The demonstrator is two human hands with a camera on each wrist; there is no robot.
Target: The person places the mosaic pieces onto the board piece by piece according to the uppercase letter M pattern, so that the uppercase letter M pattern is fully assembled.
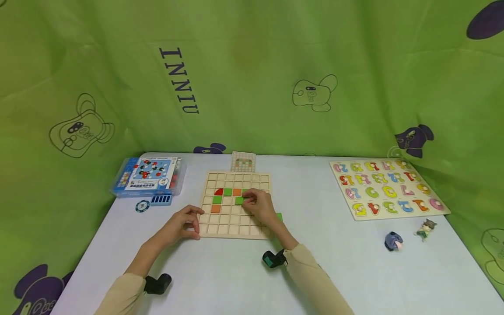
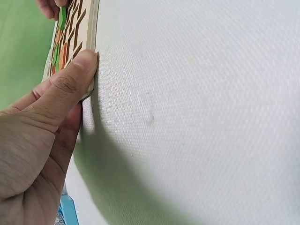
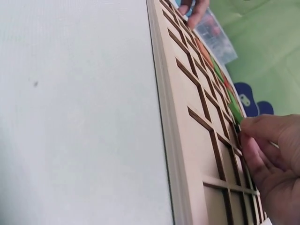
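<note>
1. Right hand is over the middle of the wooden grid board, fingers curled and pinching a flat green square tile at its edge; the tile sits low over a cell, and I cannot tell whether it is fully seated.
2. Left hand braces the board's near left corner: thumb pressed flat against the pale edge, fingers bent loosely on top, holding nothing else.
3. The board is light, smooth wood, cut into square recesses by thin raised ribs, lying flat on the pale, finely woven tablecloth.
4. Just beyond the right hand's fingertips: a red quarter-round tile, a green square and an orange square in a row.
5. Between the two hands, another green square with an orange one right below it.
6. One loose green tile peeks out just beside the right wrist, off the board's right edge.
7. Past the board, a small gridded pattern card stands upright.
8. Well to the right of the right hand, a number puzzle board with glossy coloured digits.
9. Beyond the left hand, a clear plastic box.
</note>
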